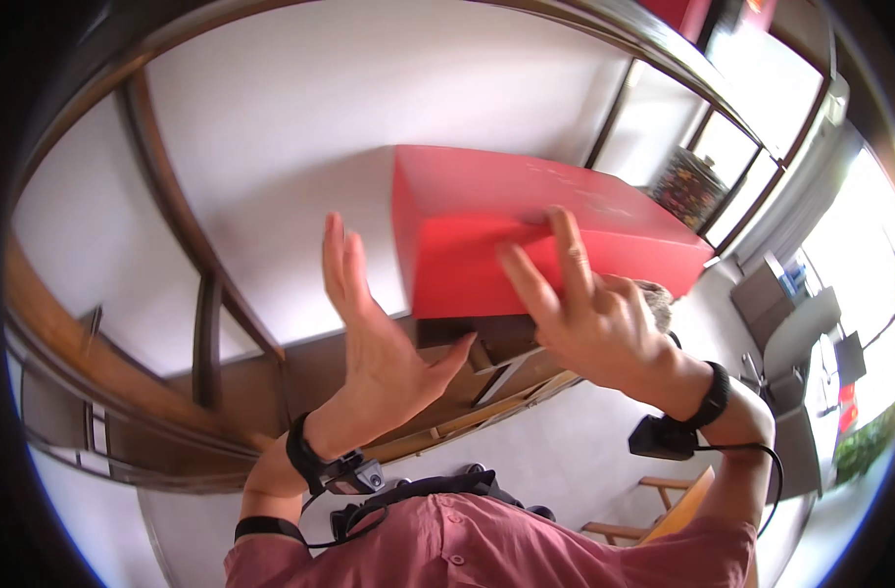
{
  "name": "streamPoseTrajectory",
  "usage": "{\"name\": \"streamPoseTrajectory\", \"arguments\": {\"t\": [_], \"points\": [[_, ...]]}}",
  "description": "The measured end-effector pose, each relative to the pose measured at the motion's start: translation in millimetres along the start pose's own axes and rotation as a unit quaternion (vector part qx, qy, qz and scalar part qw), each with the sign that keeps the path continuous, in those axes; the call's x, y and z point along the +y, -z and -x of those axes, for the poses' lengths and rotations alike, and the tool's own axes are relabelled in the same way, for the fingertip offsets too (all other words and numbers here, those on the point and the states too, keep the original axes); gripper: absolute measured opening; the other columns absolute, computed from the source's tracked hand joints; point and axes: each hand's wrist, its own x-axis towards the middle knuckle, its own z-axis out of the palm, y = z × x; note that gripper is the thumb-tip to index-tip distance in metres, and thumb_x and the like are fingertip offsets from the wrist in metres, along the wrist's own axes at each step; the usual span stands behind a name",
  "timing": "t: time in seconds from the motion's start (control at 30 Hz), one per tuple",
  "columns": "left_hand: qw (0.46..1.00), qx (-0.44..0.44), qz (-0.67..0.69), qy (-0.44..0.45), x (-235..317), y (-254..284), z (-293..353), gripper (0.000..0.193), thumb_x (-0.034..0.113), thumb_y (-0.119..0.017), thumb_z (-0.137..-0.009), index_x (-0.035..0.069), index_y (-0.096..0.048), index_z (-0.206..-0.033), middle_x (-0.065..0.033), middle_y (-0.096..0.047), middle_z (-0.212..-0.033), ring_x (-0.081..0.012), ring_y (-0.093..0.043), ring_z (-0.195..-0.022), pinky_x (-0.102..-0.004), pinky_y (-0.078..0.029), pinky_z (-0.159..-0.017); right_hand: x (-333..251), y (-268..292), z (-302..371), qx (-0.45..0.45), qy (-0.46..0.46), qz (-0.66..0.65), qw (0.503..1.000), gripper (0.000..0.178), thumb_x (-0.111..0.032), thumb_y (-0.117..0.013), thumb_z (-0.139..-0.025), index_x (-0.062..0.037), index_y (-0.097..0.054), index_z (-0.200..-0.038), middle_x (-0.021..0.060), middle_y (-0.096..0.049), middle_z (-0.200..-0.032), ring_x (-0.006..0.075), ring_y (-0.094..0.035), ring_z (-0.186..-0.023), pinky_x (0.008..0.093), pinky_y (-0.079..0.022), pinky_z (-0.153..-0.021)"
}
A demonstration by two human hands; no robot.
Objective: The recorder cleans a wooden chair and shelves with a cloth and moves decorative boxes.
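The red box (pixel 501 206) looks stiff and slick, probably best held at its nine and three o'clock ends; left hand (pixel 377 358) and right hand (pixel 604 318) spread, gripping nothing.

The red box (pixel 457 279) looks like smooth card or paper, its top faintly sheened. The brown shelf frame (pixel 168 186) looks like wood, glossy along its upper rail. The wall (pixel 369 88) is smooth and matt, the shirt (pixel 467 544) soft matt cloth, the chair (pixel 677 505) smooth wood.
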Motion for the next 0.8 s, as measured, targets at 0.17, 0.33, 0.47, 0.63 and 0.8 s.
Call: {"name": "streamPoseTrajectory", "arguments": {"t": [0.17, 0.33, 0.47, 0.63, 0.8], "points": [[0.931, -0.087, -0.297, -0.194, 27.0, -5.4, -33.0, 0.082, 0.045, -0.069, -0.071, 0.008, -0.034, -0.135, -0.0154, -0.035, -0.137, -0.0409, -0.029, -0.126, -0.0605, -0.011, -0.103, -5.7, -5.6, 11.3, 0.084, -0.052, -0.138, 0.985, 0.04, -0.004, -0.058, -0.069, -0.0043, -0.051, -0.108, 0.037, -0.043, -0.122, 0.0126, -0.061, -0.053, 0.0248, -0.05, -0.043], [0.908, -0.096, -0.335, -0.232, 28.7, -12.9, -35.6, 0.07, 0.053, -0.064, -0.071, 0.01, -0.05, -0.125, -0.0058, -0.049, -0.124, -0.0231, -0.046, -0.114, -0.0579, -0.008, -0.106, 0.5, -16.8, 53.7, 0.189, -0.106, -0.249, 0.944, 0.033, -0.011, -0.068, -0.069, -0.0081, -0.057, -0.1, 0.0268, -0.052, -0.117, 0.0175, -0.065, -0.064, 0.0256, -0.052, -0.05], [0.906, -0.097, -0.349, -0.219, 23.1, -17.8, -28.7, 0.078, 0.035, -0.081, -0.055, 0.009, -0.052, -0.122, -0.0082, -0.05, -0.121, -0.0233, -0.048, -0.11, -0.0597, -0.013, -0.107, -5.4, -46.4, 134.8, 0.326, -0.442, -0.28, 0.787, 0.045, -0.011, -0.078, -0.065, -0.0036, -0.054, -0.102, 0.0122, -0.062, -0.098, 0.015, -0.063, -0.064, 0.0221, -0.049, -0.05], [0.871, -0.161, -0.406, -0.226, 60.9, -38.1, -36.7, 0.089, 0.02, -0.083, -0.049, 0.008, -0.044, -0.129, -0.0099, -0.046, -0.125, -0.0264, -0.043, -0.116, -0.0639, -0.015, -0.104, -16.2, -93.9, 190.6, 0.27, -0.645, -0.537, 0.472, 0.038, -0.006, -0.066, -0.08, -0.0029, -0.05, -0.114, -0.0056, -0.046, -0.058, -0.0008, -0.034, -0.046, 0.0178, -0.022, -0.042], [0.818, -0.246, -0.417, -0.312, 88.4, -88.6, -49.2, 0.083, 0.01, -0.072, -0.059, 0.02, -0.039, -0.135, -0.0087, -0.044, -0.128, -0.0263, -0.042, -0.119, -0.0677, -0.018, -0.101, -19.8, -115.4, 192.4, 0.314, -0.596, -0.64, 0.37, 0.043, -0.008, -0.066, -0.082, -0.0003, -0.05, -0.121, -0.0029, -0.054, -0.084, -0.0023, -0.037, -0.052, 0.0157, -0.027, -0.046]]}}
